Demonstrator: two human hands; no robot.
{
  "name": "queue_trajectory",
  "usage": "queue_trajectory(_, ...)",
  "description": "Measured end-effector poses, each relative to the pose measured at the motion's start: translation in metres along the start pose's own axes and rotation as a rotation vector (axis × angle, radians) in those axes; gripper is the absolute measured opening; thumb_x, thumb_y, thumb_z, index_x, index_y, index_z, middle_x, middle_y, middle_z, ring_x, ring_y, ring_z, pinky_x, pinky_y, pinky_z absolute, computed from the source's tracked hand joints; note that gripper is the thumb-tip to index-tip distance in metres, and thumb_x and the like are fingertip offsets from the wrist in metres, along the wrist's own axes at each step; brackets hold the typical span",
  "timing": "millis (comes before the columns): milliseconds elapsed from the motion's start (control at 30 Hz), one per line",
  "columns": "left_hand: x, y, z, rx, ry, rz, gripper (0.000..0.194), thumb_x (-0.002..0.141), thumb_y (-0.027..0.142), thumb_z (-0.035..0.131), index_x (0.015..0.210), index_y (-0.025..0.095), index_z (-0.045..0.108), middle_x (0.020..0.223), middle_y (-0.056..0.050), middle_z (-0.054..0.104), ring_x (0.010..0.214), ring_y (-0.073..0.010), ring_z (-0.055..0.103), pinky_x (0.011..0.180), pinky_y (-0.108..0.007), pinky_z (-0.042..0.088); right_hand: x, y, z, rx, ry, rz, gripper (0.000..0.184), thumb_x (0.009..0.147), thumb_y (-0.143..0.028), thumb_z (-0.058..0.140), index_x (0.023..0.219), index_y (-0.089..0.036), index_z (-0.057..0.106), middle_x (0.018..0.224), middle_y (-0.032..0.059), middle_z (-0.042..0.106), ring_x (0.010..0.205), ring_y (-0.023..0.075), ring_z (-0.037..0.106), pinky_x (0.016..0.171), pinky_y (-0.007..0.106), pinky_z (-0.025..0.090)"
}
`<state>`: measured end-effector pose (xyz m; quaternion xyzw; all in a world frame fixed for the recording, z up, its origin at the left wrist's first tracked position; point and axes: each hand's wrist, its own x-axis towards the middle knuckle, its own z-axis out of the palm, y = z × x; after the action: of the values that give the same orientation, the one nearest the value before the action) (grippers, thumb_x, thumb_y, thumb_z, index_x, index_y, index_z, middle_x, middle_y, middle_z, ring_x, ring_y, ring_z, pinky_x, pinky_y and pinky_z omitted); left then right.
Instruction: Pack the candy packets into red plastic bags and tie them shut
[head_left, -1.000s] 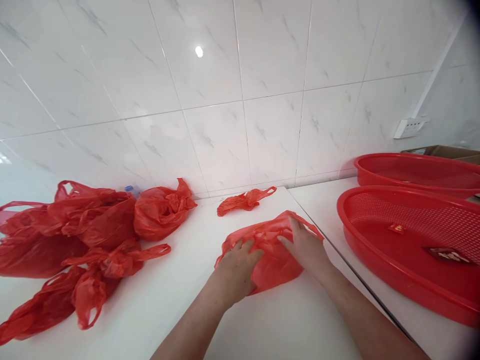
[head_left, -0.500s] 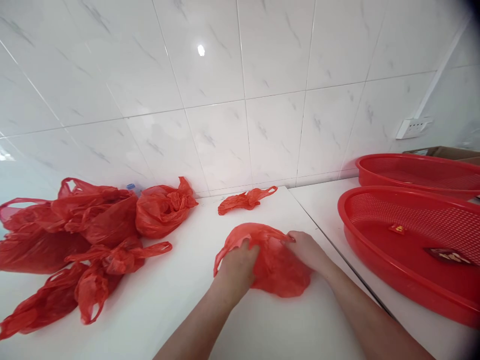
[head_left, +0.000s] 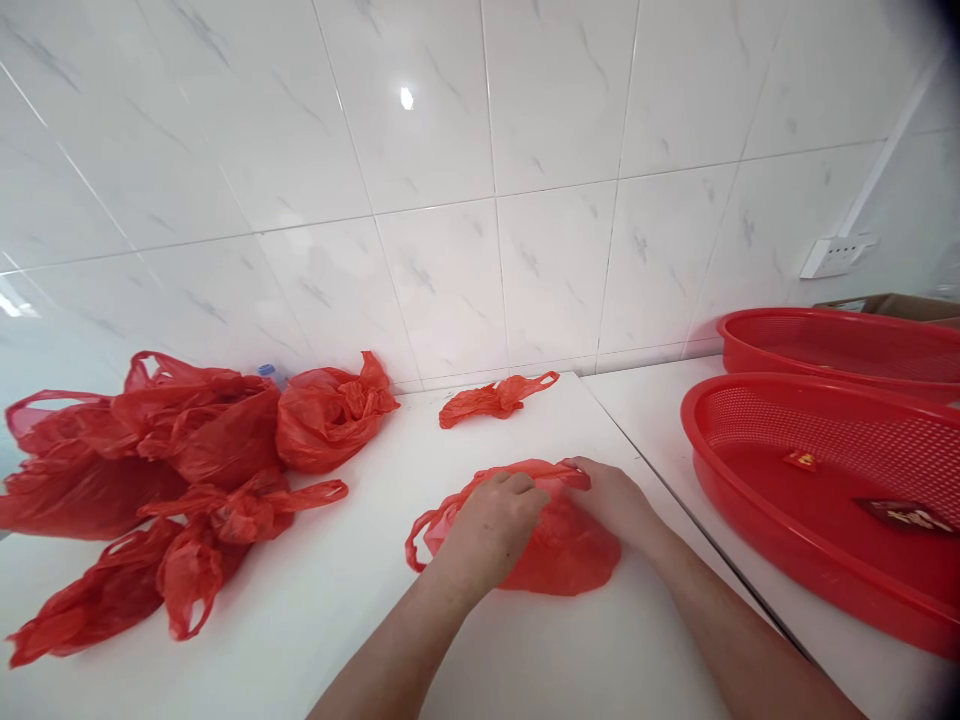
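Observation:
A red plastic bag (head_left: 566,550) lies on the white table in front of me, bulging toward the table and gathered near its top. Curled over the bag's upper left side is my left hand (head_left: 491,525), closed on the film, its fingertips partly hidden. My right hand (head_left: 619,505) pinches the folded rim at the bag's upper right. One handle loop sticks out to the left of my left wrist. The bag's contents, if any, cannot be made out.
Several filled red bags (head_left: 225,430) are heaped at the left. A crumpled red bag (head_left: 487,400) lies near the tiled wall. At right stand two red baskets, the nearer basket (head_left: 787,560) holding small packets (head_left: 907,515). A seam (head_left: 697,525) divides the tabletops.
My left hand has moved up and right over the bag, and its fingers have closed. The bag's top is lower and more bunched. My right hand stays at the rim.

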<state>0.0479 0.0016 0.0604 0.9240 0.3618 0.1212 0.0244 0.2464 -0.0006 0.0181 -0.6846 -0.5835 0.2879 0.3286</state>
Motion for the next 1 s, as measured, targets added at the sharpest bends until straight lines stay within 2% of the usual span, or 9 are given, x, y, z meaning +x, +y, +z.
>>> queue_trajectory(200, 0.004, -0.032, 0.028, 0.195, 0.095, -0.139, 0.037, 0.072, 0.020, 0.059, 0.109, 0.025, 0.056, 0.128, -0.008, 0.048, 0.120, -0.0321, 0.038, 0.094, -0.049, 0.035, -0.004, 0.001, 0.000, -0.042, -0.241, -0.088, 0.042, 0.070, -0.018, 0.052, 0.109, -0.031, 0.059, 0.094, -0.0019, 0.067, 0.076, 0.0156, 0.062, 0.060, 0.023, 0.041)
queue_trajectory(267, 0.002, -0.041, 0.035, 0.196, 0.068, -0.199, 0.053, 0.069, 0.028, 0.065, 0.120, 0.027, 0.049, 0.134, -0.009, 0.042, 0.125, -0.0331, 0.033, 0.097, -0.050, 0.032, -0.003, 0.000, 0.001, -0.141, -0.165, -0.142, 0.046, 0.068, -0.021, 0.057, 0.113, -0.031, 0.057, 0.097, -0.0013, 0.066, 0.078, 0.0162, 0.061, 0.063, 0.024, 0.042)
queue_trajectory(333, 0.000, -0.046, 0.038, 0.189, 0.041, -0.229, 0.060, 0.067, 0.034, 0.067, 0.123, 0.029, 0.047, 0.135, -0.009, 0.040, 0.128, -0.0338, 0.029, 0.100, -0.053, 0.028, -0.004, -0.005, 0.005, -0.261, 0.024, -0.204, 0.044, 0.070, -0.028, 0.059, 0.114, -0.028, 0.055, 0.100, 0.0009, 0.063, 0.078, 0.0167, 0.060, 0.065, 0.026, 0.042)
queue_trajectory(400, 0.000, -0.046, 0.039, 0.174, 0.023, -0.235, 0.061, 0.064, 0.038, 0.068, 0.121, 0.030, 0.048, 0.135, -0.009, 0.039, 0.130, -0.0348, 0.026, 0.102, -0.056, 0.024, -0.010, -0.013, 0.012, -0.332, 0.226, -0.268, 0.031, 0.078, -0.033, 0.053, 0.107, -0.024, 0.056, 0.098, 0.0028, 0.061, 0.075, 0.0157, 0.058, 0.065, 0.027, 0.041)
queue_trajectory(467, 0.001, -0.044, 0.038, 0.146, 0.005, -0.233, 0.063, 0.061, 0.040, 0.070, 0.120, 0.033, 0.050, 0.136, -0.009, 0.038, 0.133, -0.0358, 0.020, 0.103, -0.059, 0.020, -0.017, -0.022, 0.021, -0.327, 0.288, -0.368, 0.021, 0.086, -0.030, 0.041, 0.096, -0.022, 0.058, 0.090, 0.0025, 0.061, 0.072, 0.0140, 0.056, 0.065, 0.027, 0.041)
queue_trajectory(633, -0.003, -0.047, 0.039, -0.018, -0.203, -0.231, 0.072, 0.061, 0.050, 0.067, 0.128, 0.044, 0.042, 0.140, -0.007, 0.035, 0.136, -0.0386, 0.013, 0.100, -0.066, 0.015, -0.019, -0.020, 0.036, -0.353, 0.005, -0.448, 0.021, 0.083, -0.027, 0.047, 0.098, -0.024, 0.061, 0.099, 0.0038, 0.062, 0.093, 0.0186, 0.056, 0.080, 0.031, 0.043)
queue_trajectory(800, -0.007, -0.058, 0.039, -0.095, -0.333, -0.221, 0.072, 0.064, 0.036, 0.066, 0.130, 0.049, 0.039, 0.147, -0.004, 0.027, 0.136, -0.0383, 0.014, 0.100, -0.067, 0.014, -0.001, 0.005, 0.032, -0.417, -0.083, -0.300, 0.064, 0.066, -0.046, 0.066, 0.124, -0.022, 0.052, 0.131, 0.0083, 0.047, 0.123, 0.0271, 0.038, 0.100, 0.039, 0.033)
queue_trajectory(900, -0.004, -0.057, 0.037, -0.130, -0.196, -0.212, 0.067, 0.063, 0.040, 0.070, 0.126, 0.045, 0.046, 0.142, -0.005, 0.036, 0.134, -0.0375, 0.022, 0.099, -0.064, 0.023, 0.003, 0.009, 0.031, -0.415, -0.089, -0.313, 0.070, 0.064, -0.048, 0.067, 0.127, -0.025, 0.050, 0.131, 0.0073, 0.046, 0.123, 0.0266, 0.038, 0.102, 0.039, 0.031)
queue_trajectory(1000, 0.002, -0.050, 0.034, -0.113, 0.133, -0.226, 0.039, 0.078, 0.040, 0.058, 0.117, 0.034, 0.055, 0.125, -0.006, 0.052, 0.119, -0.0289, 0.043, 0.096, -0.051, 0.035, 0.003, 0.008, 0.033, -0.430, -0.086, -0.318, 0.071, 0.063, -0.051, 0.067, 0.126, -0.025, 0.050, 0.129, 0.0086, 0.048, 0.121, 0.0281, 0.039, 0.102, 0.042, 0.029)
